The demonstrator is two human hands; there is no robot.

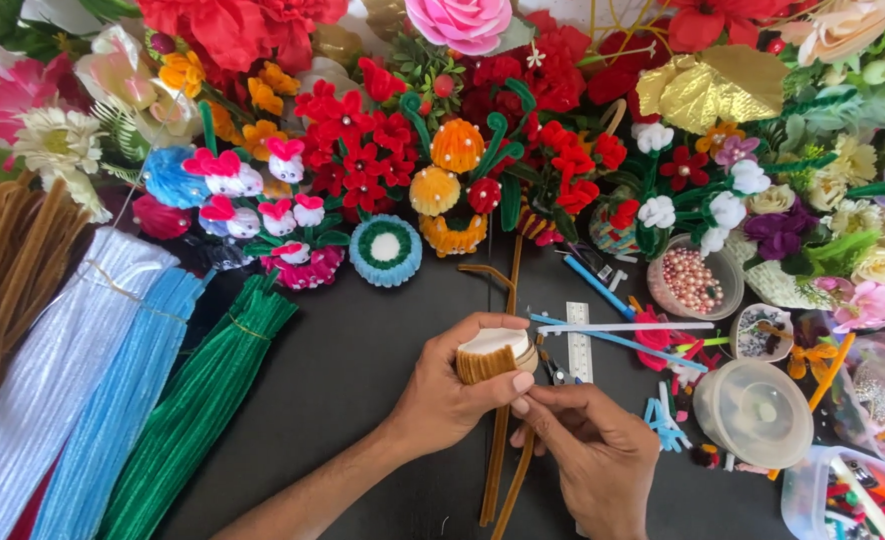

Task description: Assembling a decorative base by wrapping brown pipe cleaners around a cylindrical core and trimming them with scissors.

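Head-high, close, downward over table [343, 380]

A dark, matte black worktop [343, 370] is carrying everything, with bundles of fuzzy pipe cleaners in brown [3, 290], white [58, 370], pale blue [123, 400] and green [208, 395] lying side by side along its left edge. Toward the right edge a round clear plastic tub of pink beads [691, 280], a white plastic ruler [579, 342] and a lidded round translucent container [755, 412] are resting, while artificial flowers [523, 60] are crowding the far edge.

fuzzy brown pipe cleaner [486, 364], matt black table [363, 370], glossy pearl beads [691, 281]
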